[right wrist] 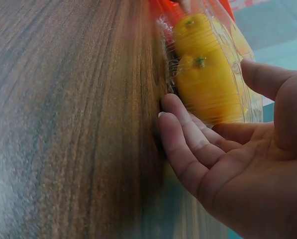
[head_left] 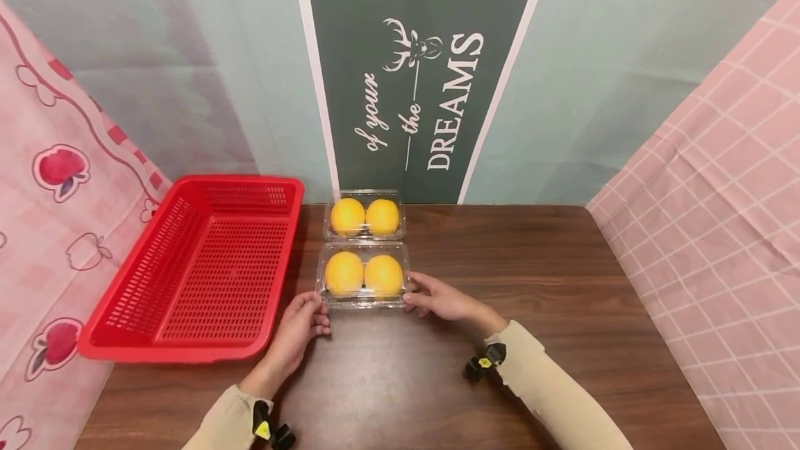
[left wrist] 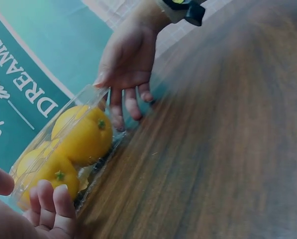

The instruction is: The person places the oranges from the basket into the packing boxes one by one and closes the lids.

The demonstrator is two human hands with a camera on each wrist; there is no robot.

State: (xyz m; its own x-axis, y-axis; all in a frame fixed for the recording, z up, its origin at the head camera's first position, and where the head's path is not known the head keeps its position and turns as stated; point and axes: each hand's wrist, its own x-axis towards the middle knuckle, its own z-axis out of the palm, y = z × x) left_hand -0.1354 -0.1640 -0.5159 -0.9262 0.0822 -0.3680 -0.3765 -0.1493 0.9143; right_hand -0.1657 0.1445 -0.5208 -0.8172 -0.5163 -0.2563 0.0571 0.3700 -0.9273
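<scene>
A clear plastic clamshell box (head_left: 365,303) with two oranges (head_left: 383,275) in it lies on the table in the head view. Behind it, right against its far edge, is a second clear box (head_left: 369,194), also holding two oranges (head_left: 347,216). My left hand (head_left: 300,328) is at the near box's front left corner, fingertips at its edge and fingers loosely bent. On the opposite side, my right hand (head_left: 437,298) has its thumb and fingertips at the box's right side. The right wrist view shows those fingers (right wrist: 188,134) relaxed beside the box, with the thumb apart from them.
A red plastic basket (head_left: 219,283) with slotted walls stands left of the boxes, close to my left hand. The dark wooden table (head_left: 531,262) extends to the right. A grey-green curtain (head_left: 250,68) hangs behind, and pink patterned cloths (head_left: 750,193) border the sides.
</scene>
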